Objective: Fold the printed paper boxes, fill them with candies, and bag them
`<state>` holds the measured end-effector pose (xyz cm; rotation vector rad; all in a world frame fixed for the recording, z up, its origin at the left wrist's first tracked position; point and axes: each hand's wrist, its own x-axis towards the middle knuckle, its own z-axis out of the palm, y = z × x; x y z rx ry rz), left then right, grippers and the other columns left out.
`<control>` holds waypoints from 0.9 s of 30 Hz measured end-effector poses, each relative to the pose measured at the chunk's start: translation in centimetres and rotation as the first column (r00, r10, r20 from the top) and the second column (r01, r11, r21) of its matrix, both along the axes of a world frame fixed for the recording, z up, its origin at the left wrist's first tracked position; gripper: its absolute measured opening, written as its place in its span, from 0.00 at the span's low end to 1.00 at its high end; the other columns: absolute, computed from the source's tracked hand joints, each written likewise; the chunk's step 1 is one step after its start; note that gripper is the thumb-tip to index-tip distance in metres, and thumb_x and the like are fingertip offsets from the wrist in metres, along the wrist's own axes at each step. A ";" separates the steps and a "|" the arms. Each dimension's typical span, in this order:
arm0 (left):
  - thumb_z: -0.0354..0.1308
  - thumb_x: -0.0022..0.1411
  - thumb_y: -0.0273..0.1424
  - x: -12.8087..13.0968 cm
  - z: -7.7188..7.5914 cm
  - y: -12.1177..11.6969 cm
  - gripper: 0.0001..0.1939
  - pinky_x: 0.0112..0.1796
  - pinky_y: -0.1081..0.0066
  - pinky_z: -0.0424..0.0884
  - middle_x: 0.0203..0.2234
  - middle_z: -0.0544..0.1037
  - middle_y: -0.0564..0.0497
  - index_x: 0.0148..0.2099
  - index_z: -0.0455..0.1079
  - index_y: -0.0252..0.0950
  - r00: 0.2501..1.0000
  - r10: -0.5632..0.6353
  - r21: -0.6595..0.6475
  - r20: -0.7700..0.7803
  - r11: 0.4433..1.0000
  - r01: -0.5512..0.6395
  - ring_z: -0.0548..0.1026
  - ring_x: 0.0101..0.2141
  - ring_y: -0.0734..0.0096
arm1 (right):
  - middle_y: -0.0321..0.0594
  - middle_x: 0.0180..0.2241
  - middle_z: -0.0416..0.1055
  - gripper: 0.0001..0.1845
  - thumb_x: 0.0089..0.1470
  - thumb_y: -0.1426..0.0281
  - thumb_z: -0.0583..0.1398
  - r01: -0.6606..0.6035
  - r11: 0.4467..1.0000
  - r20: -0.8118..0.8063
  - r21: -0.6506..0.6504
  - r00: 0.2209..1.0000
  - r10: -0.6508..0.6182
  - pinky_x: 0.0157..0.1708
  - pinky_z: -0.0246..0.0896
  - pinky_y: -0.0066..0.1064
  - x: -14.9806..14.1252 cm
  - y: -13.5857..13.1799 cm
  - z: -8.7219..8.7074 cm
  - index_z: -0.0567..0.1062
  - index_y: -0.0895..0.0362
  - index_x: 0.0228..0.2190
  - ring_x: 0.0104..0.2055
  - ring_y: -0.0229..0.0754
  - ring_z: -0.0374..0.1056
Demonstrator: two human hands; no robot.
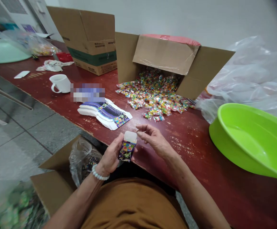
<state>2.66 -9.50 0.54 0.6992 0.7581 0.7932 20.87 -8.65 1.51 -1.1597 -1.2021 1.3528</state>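
Observation:
My left hand (112,154) is closed around a small printed candy box (127,150), dark with colourful pictures. The box stands nearly upright above the table's front edge, with its white top flap raised. Just to the right of that flap is my right hand (152,138), its thumb and forefinger slightly apart and nothing visible between them. Flattened printed cartons (105,111) lie in a fanned stack beyond my left hand. Small clear packets of coloured candy (156,101) spill across the table from a cardboard box (164,54) lying on its side.
A white mug (60,83) and another carton (93,41) stand at the left on the red table (188,143). At right is a green basin (245,143) beside clear plastic bags (245,70). Below the table edge, an open cardboard box (53,187) holds a plastic bag with dark printed boxes.

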 end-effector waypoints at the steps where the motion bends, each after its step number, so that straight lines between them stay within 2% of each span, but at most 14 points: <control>1: 0.56 0.62 0.48 0.2 0.0 0.0 0.24 0.24 0.69 0.74 0.26 0.80 0.45 0.42 0.74 0.30 1.000 0.017 -0.004 0.006 1.000 -0.017 0.76 0.21 0.67 | 0.36 0.34 0.72 0.21 0.47 0.58 0.68 -0.057 0.998 -0.051 -0.034 0.997 0.055 0.28 0.62 0.27 -0.3 -0.2 -0.3 0.74 0.54 0.41 0.28 0.34 0.65; 4: 0.59 0.61 0.44 0.8 -0.4 -0.1 0.19 0.21 0.72 0.72 0.24 0.79 0.47 0.40 0.75 0.31 0.999 0.040 0.055 -0.021 0.998 -0.039 0.74 0.20 0.69 | 0.34 0.30 0.70 0.24 0.49 0.56 0.68 -0.175 0.982 -0.161 -0.072 0.974 0.162 0.24 0.63 0.29 -1.4 -0.8 -1.1 0.73 0.53 0.44 0.23 0.34 0.63; 6: 0.61 0.61 0.41 1.1 -0.7 -0.1 0.16 0.20 0.74 0.71 0.24 0.79 0.49 0.41 0.75 0.32 0.997 0.065 0.106 -0.034 0.992 -0.061 0.74 0.19 0.71 | 0.34 0.28 0.70 0.19 0.51 0.56 0.67 -0.151 0.988 -0.119 -0.011 0.982 0.149 0.24 0.63 0.30 -1.9 -1.0 -1.6 0.75 0.53 0.40 0.22 0.35 0.64; 8: 0.62 0.61 0.39 1.0 -0.9 0.0 0.14 0.20 0.75 0.71 0.24 0.78 0.51 0.42 0.74 0.33 0.996 0.086 0.084 -0.015 0.993 -0.084 0.74 0.19 0.72 | 0.37 0.29 0.72 0.13 0.53 0.58 0.66 -0.039 0.985 0.018 0.170 0.999 0.036 0.30 0.66 0.32 -2.0 -1.0 -1.8 0.77 0.53 0.35 0.27 0.38 0.67; 9: 0.61 0.61 0.40 0.9 -0.8 0.0 0.14 0.20 0.74 0.72 0.24 0.78 0.51 0.42 0.74 0.34 0.998 0.066 0.030 0.008 0.997 -0.066 0.74 0.19 0.71 | 0.38 0.31 0.73 0.10 0.53 0.59 0.65 -0.001 0.958 0.097 0.286 0.995 -0.027 0.34 0.67 0.34 -2.0 -1.0 -1.9 0.78 0.53 0.33 0.31 0.40 0.69; 11: 0.57 0.64 0.45 0.6 -0.5 0.2 0.19 0.21 0.69 0.74 0.24 0.78 0.49 0.44 0.74 0.33 0.997 -0.009 -0.107 0.071 0.994 0.017 0.75 0.20 0.67 | 0.40 0.34 0.76 0.08 0.56 0.62 0.63 -0.028 0.891 0.227 0.454 0.970 -0.085 0.41 0.66 0.36 -1.7 -1.0 -2.1 0.80 0.52 0.32 0.37 0.43 0.72; 12: 0.53 0.65 0.47 0.5 -0.3 0.3 0.22 0.21 0.67 0.75 0.25 0.79 0.47 0.47 0.74 0.33 0.994 -0.041 -0.155 0.104 0.986 0.057 0.76 0.20 0.65 | 0.40 0.34 0.77 0.08 0.58 0.63 0.61 -0.068 0.875 0.271 0.479 0.960 -0.074 0.43 0.66 0.36 -1.6 -1.1 -2.1 0.81 0.52 0.33 0.38 0.43 0.72; 13: 0.50 0.67 0.48 0.4 -0.1 0.3 0.25 0.21 0.65 0.75 0.27 0.80 0.46 0.50 0.73 0.33 0.991 -0.054 -0.178 0.127 0.981 0.076 0.77 0.21 0.64 | 0.40 0.34 0.78 0.09 0.59 0.64 0.60 -0.097 0.879 0.296 0.467 0.954 -0.052 0.42 0.66 0.35 -1.5 -1.2 -2.1 0.81 0.52 0.34 0.38 0.42 0.72; 15: 0.46 0.69 0.48 0.4 0.1 0.3 0.26 0.22 0.65 0.75 0.31 0.81 0.44 0.56 0.71 0.34 0.991 -0.026 -0.160 0.134 0.986 0.047 0.77 0.22 0.64 | 0.39 0.34 0.78 0.08 0.58 0.65 0.61 -0.087 0.923 0.272 0.376 0.962 -0.020 0.38 0.68 0.32 -1.6 -1.3 -2.0 0.80 0.54 0.33 0.35 0.40 0.72; 18: 0.47 0.67 0.51 0.7 0.1 0.1 0.31 0.22 0.70 0.73 0.34 0.82 0.43 0.61 0.68 0.35 0.994 0.004 -0.104 0.110 0.995 0.008 0.78 0.24 0.64 | 0.39 0.36 0.79 0.08 0.55 0.64 0.63 -0.081 0.982 0.121 0.168 0.991 0.061 0.28 0.67 0.28 -2.0 -1.2 -1.4 0.78 0.56 0.32 0.29 0.37 0.71; 21: 0.49 0.63 0.57 1.0 -0.2 0.0 0.37 0.22 0.72 0.71 0.32 0.82 0.42 0.62 0.67 0.34 0.996 0.000 -0.061 0.085 0.998 0.005 0.79 0.27 0.62 | 0.41 0.38 0.79 0.11 0.55 0.61 0.62 -0.133 0.990 0.024 0.037 0.991 0.132 0.21 0.65 0.27 -2.4 -0.9 -0.7 0.77 0.57 0.31 0.23 0.35 0.69; 22: 0.51 0.62 0.57 1.0 -0.3 0.0 0.37 0.21 0.72 0.71 0.32 0.82 0.43 0.61 0.68 0.34 0.997 0.000 -0.059 0.079 0.998 0.004 0.79 0.26 0.62 | 0.42 0.38 0.79 0.11 0.55 0.61 0.62 -0.126 0.991 0.039 0.051 0.991 0.124 0.22 0.66 0.28 -2.4 -0.8 -0.6 0.77 0.57 0.31 0.24 0.36 0.69; 24: 0.54 0.62 0.53 0.8 -0.4 0.1 0.32 0.21 0.72 0.70 0.29 0.82 0.45 0.58 0.71 0.35 0.997 0.017 -0.085 0.073 0.996 -0.010 0.77 0.23 0.65 | 0.42 0.37 0.78 0.09 0.56 0.63 0.62 -0.110 0.977 0.137 0.180 0.987 0.086 0.31 0.70 0.32 -2.3 -0.8 -0.4 0.77 0.56 0.29 0.31 0.40 0.73; 27: 0.59 0.63 0.42 0.5 -0.4 0.5 0.18 0.21 0.71 0.72 0.23 0.79 0.51 0.47 0.76 0.35 0.995 0.071 -0.201 0.072 0.978 -0.055 0.74 0.19 0.70 | 0.42 0.41 0.76 0.06 0.58 0.64 0.61 -0.190 0.897 0.332 0.400 0.942 0.051 0.49 0.66 0.38 -2.2 -1.3 -0.8 0.77 0.53 0.33 0.45 0.43 0.72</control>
